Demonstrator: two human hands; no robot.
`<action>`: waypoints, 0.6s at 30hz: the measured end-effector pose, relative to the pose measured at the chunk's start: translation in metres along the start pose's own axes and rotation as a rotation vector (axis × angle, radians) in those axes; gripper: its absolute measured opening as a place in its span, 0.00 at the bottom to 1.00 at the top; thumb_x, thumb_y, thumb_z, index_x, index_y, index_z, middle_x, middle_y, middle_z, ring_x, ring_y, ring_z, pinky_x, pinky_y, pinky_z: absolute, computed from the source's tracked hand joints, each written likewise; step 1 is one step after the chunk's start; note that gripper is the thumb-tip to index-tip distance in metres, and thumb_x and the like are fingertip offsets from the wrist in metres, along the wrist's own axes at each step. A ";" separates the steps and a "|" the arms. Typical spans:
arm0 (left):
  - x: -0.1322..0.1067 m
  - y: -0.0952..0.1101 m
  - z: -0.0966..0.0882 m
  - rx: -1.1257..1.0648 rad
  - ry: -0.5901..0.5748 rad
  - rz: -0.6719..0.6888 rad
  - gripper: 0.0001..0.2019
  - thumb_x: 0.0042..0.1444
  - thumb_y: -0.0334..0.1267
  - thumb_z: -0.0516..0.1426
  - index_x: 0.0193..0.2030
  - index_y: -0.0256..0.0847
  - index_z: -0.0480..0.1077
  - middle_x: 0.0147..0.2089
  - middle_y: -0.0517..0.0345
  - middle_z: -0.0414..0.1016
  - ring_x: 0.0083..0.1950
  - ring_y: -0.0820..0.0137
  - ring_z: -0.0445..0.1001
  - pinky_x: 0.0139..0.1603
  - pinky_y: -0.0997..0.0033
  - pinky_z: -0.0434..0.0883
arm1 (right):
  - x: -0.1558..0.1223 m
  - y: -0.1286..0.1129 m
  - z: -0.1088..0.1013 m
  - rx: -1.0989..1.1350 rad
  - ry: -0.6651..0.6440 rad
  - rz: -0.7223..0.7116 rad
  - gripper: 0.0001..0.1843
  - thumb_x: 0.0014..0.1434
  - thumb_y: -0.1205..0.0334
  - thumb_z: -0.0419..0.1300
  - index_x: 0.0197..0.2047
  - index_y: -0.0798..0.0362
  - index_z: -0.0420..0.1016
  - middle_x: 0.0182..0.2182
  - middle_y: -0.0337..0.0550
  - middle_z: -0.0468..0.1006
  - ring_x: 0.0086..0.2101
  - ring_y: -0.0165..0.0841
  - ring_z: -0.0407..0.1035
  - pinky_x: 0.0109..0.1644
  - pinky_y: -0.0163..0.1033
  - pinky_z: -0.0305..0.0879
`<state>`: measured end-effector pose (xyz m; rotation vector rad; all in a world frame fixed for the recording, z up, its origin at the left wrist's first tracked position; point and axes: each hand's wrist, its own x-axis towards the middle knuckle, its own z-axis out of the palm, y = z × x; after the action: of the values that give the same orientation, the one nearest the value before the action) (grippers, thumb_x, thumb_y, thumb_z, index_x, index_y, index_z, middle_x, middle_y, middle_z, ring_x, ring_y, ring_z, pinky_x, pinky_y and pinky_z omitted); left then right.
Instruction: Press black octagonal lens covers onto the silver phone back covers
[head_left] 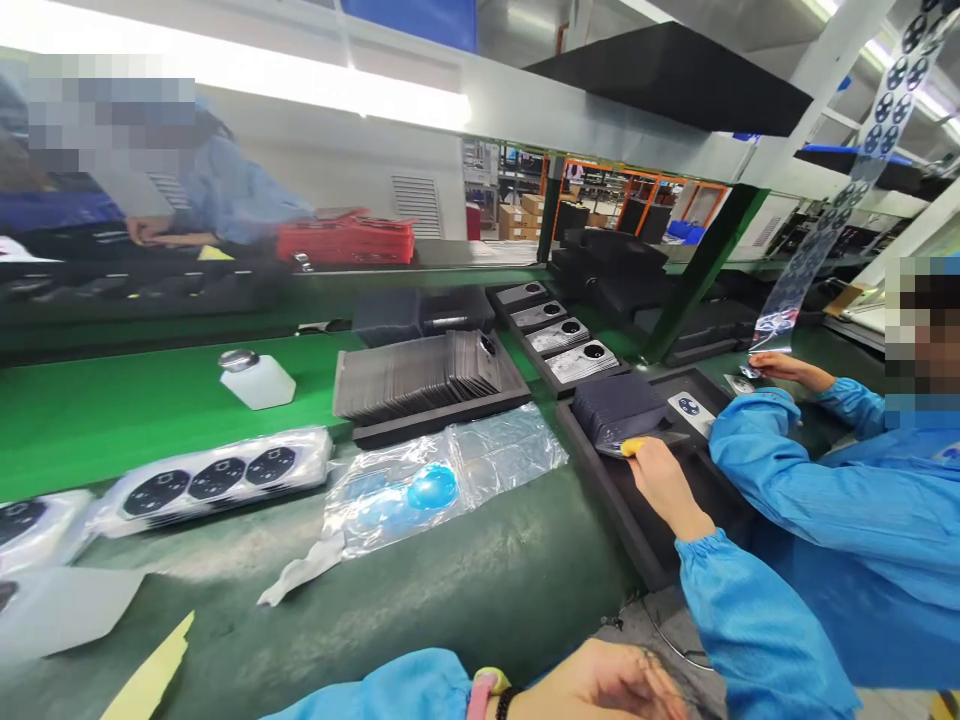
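Two hands: right hand (664, 480) and left hand (600, 688), both in blue sleeves.
Right hand: stretched out over a black tray (637, 560), with a yellow-capped fingertip pinched on a thin dark plate (667, 438).
Left hand: low at the near edge and partly cut off, fingers loosely curled; I cannot tell whether it holds anything.
Plate: right of centre, lying almost flat against the near side of a stack (619, 405) of like plates in the tray. Its long axis runs left to right, with the right end tipped slightly far.
Table (487, 600): dark green and scuffed near; beyond it a bright green belt (112, 410) runs left to right.
On it: white bottle (256, 378), clear bag (450, 480), pack (217, 478) of black discs at left, far tray (431, 380) of upright plates, and a row of grey covers (562, 335).
Co-worker (862, 490): at right in blue, one hand at a clear strip (847, 200) hanging from above.
Room: factory hall with a strip light (300, 85) overhead, a red crate (345, 240) far back and another person (232, 195) far left.
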<state>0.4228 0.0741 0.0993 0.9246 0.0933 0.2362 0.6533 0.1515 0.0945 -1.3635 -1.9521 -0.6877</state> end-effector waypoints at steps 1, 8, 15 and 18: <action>-0.005 -0.003 -0.007 0.020 0.055 0.019 0.24 0.43 0.62 0.64 0.33 0.42 0.75 0.28 0.61 0.73 0.34 0.70 0.75 0.41 0.70 0.70 | 0.000 -0.002 -0.007 0.008 0.008 -0.007 0.13 0.63 0.69 0.47 0.30 0.49 0.69 0.24 0.42 0.76 0.27 0.37 0.74 0.32 0.43 0.75; -0.044 -0.022 -0.048 0.639 0.606 0.326 0.26 0.59 0.47 0.57 0.62 0.42 0.59 0.58 0.45 0.69 0.58 0.59 0.69 0.58 0.58 0.67 | -0.007 -0.081 -0.066 0.207 0.120 0.095 0.12 0.57 0.74 0.56 0.40 0.47 0.67 0.30 0.40 0.80 0.29 0.35 0.77 0.31 0.40 0.76; -0.033 -0.007 -0.048 0.666 0.724 0.489 0.50 0.51 0.40 0.64 0.71 0.45 0.34 0.71 0.43 0.50 0.70 0.53 0.52 0.68 0.53 0.55 | 0.010 -0.175 -0.043 0.529 0.113 0.241 0.11 0.57 0.73 0.57 0.39 0.46 0.68 0.28 0.37 0.79 0.27 0.32 0.75 0.29 0.35 0.74; -0.036 0.006 -0.055 0.483 0.729 0.425 0.43 0.49 0.41 0.65 0.68 0.43 0.49 0.67 0.45 0.59 0.67 0.54 0.59 0.67 0.54 0.57 | 0.017 -0.177 -0.028 0.585 0.109 0.238 0.07 0.59 0.67 0.60 0.40 0.48 0.69 0.31 0.40 0.80 0.31 0.33 0.77 0.34 0.35 0.76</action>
<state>0.3764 0.1117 0.0707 1.2954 0.6521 0.9732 0.4875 0.0844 0.1167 -1.1299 -1.6817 -0.0585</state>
